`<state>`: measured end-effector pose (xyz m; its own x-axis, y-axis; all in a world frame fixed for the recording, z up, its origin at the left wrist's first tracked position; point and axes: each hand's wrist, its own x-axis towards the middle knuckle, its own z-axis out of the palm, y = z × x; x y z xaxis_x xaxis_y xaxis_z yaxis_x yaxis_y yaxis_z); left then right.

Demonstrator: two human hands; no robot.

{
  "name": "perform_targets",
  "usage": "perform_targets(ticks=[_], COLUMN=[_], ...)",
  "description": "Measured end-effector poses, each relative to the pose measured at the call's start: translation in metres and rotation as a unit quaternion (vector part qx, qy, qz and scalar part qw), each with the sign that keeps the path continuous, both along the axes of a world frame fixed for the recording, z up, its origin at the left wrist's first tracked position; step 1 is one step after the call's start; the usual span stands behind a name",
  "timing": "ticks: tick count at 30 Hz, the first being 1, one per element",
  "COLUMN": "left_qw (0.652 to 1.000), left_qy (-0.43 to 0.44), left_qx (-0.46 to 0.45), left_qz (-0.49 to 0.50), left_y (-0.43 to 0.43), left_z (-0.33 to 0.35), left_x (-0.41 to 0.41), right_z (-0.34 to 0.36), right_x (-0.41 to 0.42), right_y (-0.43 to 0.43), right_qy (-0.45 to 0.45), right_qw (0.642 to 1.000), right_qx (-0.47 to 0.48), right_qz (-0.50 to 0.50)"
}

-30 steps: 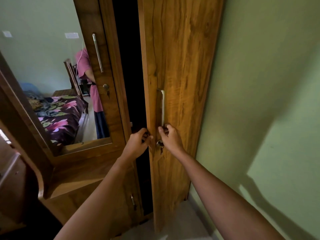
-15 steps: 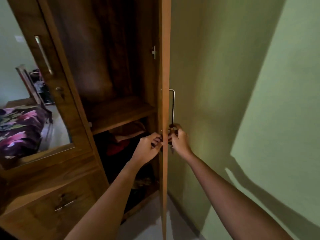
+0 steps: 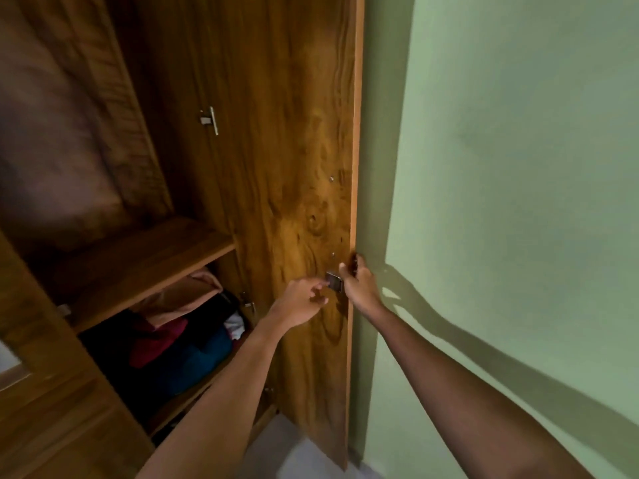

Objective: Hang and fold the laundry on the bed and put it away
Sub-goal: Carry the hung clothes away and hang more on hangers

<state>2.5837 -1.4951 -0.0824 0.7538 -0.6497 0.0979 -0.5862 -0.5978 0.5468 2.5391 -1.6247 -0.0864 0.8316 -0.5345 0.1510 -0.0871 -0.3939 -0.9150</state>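
The wooden wardrobe door (image 3: pixel 297 174) stands swung wide open toward the green wall, its inner face toward me. My right hand (image 3: pixel 359 288) grips the door's free edge, thumb on the inner face by the metal lock plate (image 3: pixel 334 281) and fingers wrapped behind the edge. My left hand (image 3: pixel 301 302) hovers just left of the lock plate with fingers loosely curled, holding nothing. Inside the wardrobe a bare wooden shelf (image 3: pixel 138 267) sits above a compartment stuffed with clothes (image 3: pixel 183 340) in tan, maroon, teal and white.
The green wall (image 3: pixel 518 202) runs close along the right, just behind the open door. The wardrobe's left door (image 3: pixel 41 375) fills the lower left. A metal hinge (image 3: pixel 209 119) is on the inner side. Pale floor (image 3: pixel 301 458) shows below the door.
The door swung from nearly closed to wide open against the wall. My left hand let go of the door edge; my right hand stayed on it. The view turned away from the mirror.
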Motion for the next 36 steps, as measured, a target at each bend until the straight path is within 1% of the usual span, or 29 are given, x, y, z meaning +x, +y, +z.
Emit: perform_targets(ticks=[5, 9, 13, 18, 21, 23, 25, 28, 31, 33, 36], left_qw=[0.999, 0.997, 0.993, 0.982, 0.97, 0.955, 0.935, 0.91, 0.867, 0.835, 0.781], left_qy=[0.022, 0.043, 0.045, 0.066, 0.054, 0.058, 0.056, 0.06, 0.058, 0.055, 0.05], left_qx=[0.006, 0.011, 0.021, 0.029, 0.043, 0.066, 0.091, 0.111, 0.132, 0.135, 0.13], left_qz=[-0.024, -0.056, -0.11, -0.177, -0.231, -0.282, -0.338, -0.394, -0.476, -0.531, -0.608], left_y=[-0.01, -0.022, -0.047, -0.098, -0.138, -0.17, -0.208, -0.251, -0.296, -0.321, -0.351], left_z=[0.004, 0.004, 0.004, -0.002, -0.007, -0.007, -0.01, -0.013, -0.018, -0.017, -0.017], left_x=[0.017, 0.019, 0.008, -0.035, -0.081, -0.127, -0.193, -0.281, -0.397, -0.483, -0.598], right_z=[0.007, 0.007, -0.002, -0.011, -0.011, -0.014, -0.015, -0.013, -0.012, -0.017, -0.024], right_x=[0.008, 0.001, -0.025, -0.102, -0.177, -0.239, -0.316, -0.412, -0.536, -0.629, -0.752], right_y=[-0.019, -0.027, -0.048, -0.095, -0.127, -0.151, -0.173, -0.194, -0.206, -0.214, -0.211], right_qy=[0.026, 0.024, 0.063, 0.159, 0.2, 0.223, 0.248, 0.269, 0.312, 0.316, 0.312], right_qw=[0.999, 0.999, 0.998, 0.983, 0.973, 0.967, 0.957, 0.948, 0.926, 0.909, 0.876], right_qx=[0.03, 0.036, -0.024, -0.082, -0.096, -0.089, -0.083, -0.056, -0.026, 0.008, 0.052], right_qz=[0.005, 0.0, -0.021, -0.036, -0.058, -0.085, -0.122, -0.16, -0.213, -0.271, -0.365])
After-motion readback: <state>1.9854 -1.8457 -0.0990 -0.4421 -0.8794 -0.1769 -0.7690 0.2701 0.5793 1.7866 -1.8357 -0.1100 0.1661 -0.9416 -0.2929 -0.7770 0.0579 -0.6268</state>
